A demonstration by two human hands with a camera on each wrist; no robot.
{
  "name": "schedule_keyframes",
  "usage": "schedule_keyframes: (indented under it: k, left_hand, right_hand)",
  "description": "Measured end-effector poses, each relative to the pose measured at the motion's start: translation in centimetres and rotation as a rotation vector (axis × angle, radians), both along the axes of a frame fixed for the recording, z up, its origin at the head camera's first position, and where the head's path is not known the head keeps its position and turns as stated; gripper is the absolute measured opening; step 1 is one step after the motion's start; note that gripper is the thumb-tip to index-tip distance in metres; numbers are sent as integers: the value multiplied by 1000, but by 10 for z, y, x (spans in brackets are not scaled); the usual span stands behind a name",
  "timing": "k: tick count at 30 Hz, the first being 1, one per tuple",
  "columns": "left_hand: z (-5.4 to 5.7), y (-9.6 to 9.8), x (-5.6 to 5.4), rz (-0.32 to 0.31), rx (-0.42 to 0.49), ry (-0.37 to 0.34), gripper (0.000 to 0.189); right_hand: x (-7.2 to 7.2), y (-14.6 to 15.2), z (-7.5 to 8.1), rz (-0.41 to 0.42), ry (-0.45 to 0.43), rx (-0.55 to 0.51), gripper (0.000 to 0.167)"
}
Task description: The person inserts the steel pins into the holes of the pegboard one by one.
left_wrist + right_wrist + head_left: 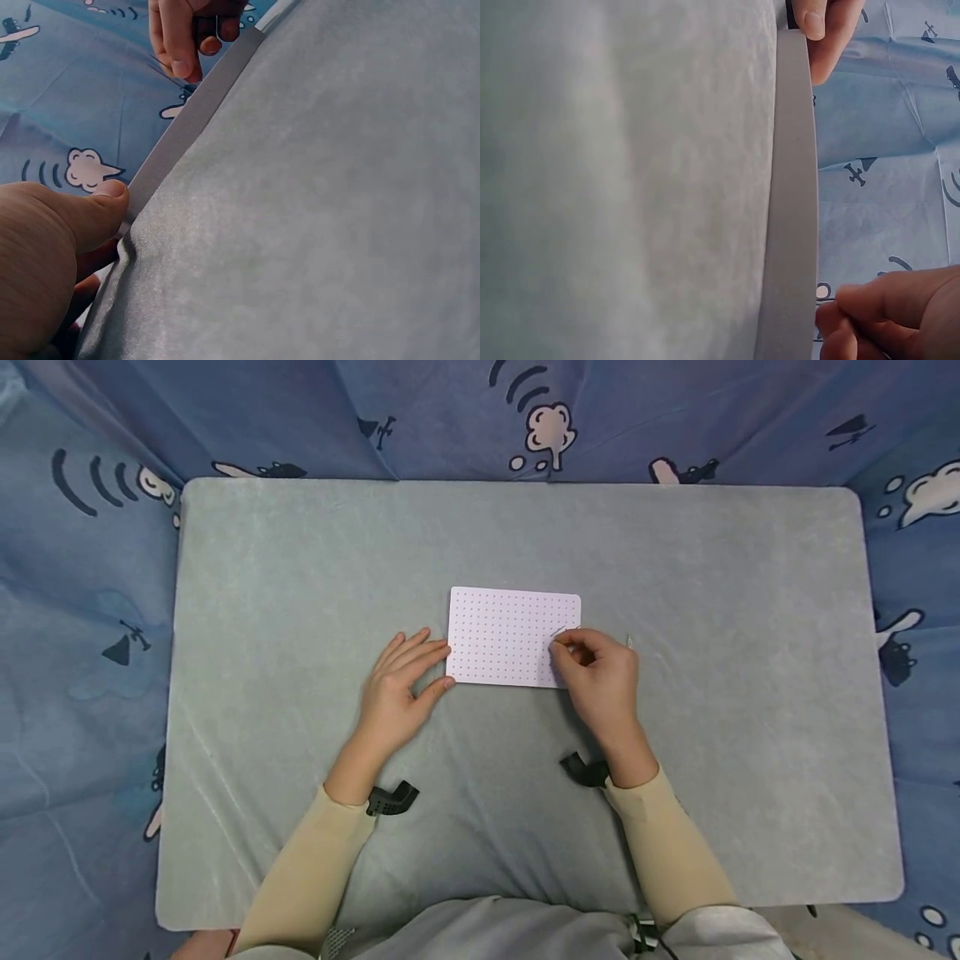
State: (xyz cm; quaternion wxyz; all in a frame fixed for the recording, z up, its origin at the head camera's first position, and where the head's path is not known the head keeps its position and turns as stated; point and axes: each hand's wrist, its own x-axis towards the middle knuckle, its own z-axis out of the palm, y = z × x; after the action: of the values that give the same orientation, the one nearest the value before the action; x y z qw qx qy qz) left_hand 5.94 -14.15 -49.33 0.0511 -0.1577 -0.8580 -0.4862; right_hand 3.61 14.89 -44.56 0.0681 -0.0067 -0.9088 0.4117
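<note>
A white board with a grid of small dark holes or dots lies flat on the grey cloth. My left hand steadies its left side, fingers fairly straight, with the thumb against the near left corner. In the left wrist view that thumb touches the board's side. Over the board's right part, my right hand pinches a thin dark needle-like piece between thumb and fingertips. The right wrist view shows the pinching fingers close beside the board's edge; most of the piece is hidden.
A small clear or shiny item lies on the cloth just right of my right hand. The grey cloth-covered table has blue patterned fabric hanging around its back and sides.
</note>
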Motion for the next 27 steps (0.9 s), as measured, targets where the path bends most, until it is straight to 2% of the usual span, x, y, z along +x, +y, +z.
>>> schedule_keyframes:
  k: [19, 24, 27]
  left_hand:
    - [0, 1, -1, -1, -7, 11, 46]
    - [0, 1, 0, 2, -10, 10, 47]
    - [0, 2, -1, 1, -10, 7, 47]
  right_hand:
    - [-2, -1, -1, -14, -15, 35, 5]
    - [2, 12, 7, -7, -59, 38, 6]
    - [7, 32, 16, -43, -93, 66, 10]
